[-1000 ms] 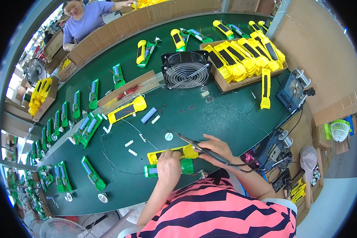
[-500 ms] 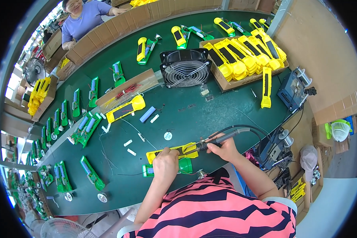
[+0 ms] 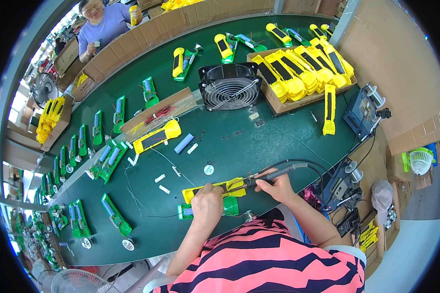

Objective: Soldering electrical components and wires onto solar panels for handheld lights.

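My right hand (image 3: 277, 186) is wrapped round the dark handle of a soldering iron (image 3: 266, 177), whose tip points left over the right part of a yellow plastic casing (image 3: 233, 184). My left hand (image 3: 208, 205) is closed with bent fingers on the casing's middle, hiding part of it; whether a wire is pinched there too I cannot make out. Just below the casing lies a green lamp housing (image 3: 231, 206), partly under my left hand. A thin dark wire runs left from it, and a small round lamp head (image 3: 250, 216) sits by its right end.
Beyond my hands stand a square fan (image 3: 230, 88) and a carton of yellow casings (image 3: 283, 104). Blue soldering stations (image 3: 359, 117) are at the right. Green housings with blue cells (image 3: 115, 215) line the left. Another yellow casing (image 3: 156, 136) and a blue cell (image 3: 184, 143) lie mid-table.
Across the belt, a co-worker has raised a yellow part in one hand and a small item in the other. My hands keep nearly the same pose, and the whole view has shifted slightly.
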A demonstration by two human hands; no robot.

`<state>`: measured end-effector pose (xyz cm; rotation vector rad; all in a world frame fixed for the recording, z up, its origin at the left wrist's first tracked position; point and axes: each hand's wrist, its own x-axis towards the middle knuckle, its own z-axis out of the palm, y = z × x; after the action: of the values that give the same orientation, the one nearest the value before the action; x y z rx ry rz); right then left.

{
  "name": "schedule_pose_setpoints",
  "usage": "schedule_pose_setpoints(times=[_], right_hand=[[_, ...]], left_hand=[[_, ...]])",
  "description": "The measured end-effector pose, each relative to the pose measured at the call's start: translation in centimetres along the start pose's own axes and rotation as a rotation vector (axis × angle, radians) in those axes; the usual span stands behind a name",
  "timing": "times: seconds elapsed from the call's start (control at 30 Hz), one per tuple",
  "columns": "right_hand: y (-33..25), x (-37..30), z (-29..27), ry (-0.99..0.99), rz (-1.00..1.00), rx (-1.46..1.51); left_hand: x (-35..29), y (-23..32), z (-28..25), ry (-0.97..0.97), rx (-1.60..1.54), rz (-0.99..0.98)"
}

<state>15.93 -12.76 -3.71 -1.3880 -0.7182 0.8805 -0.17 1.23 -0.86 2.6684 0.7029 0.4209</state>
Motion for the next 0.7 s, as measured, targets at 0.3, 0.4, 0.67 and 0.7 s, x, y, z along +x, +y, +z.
schedule_pose_setpoints(times=[0.3, 0.4, 0.67, 0.7], right_hand=[[-3.1, -2.7, 3.6, 0.093, -0.364, -0.392], [-3.0, -2.9, 4.9, -0.119, -0.18, -0.535], [-0.8, -2.6, 5.4, -0.193, -0.357, -0.657], [-0.5, -2.6, 5.4, -0.187, -0.433, -0.633]], left_hand=[[0.0, -0.2, 0.2, -0.025, 0.011, -0.03], [-0.5, -0.1, 0.6, -0.043, 0.034, -0.027], [-0.8, -0.3, 0.8, -0.027, 0.04, -0.007], [-0.9, -0.2, 0.8, -0.04, 0.056, 0.006]])
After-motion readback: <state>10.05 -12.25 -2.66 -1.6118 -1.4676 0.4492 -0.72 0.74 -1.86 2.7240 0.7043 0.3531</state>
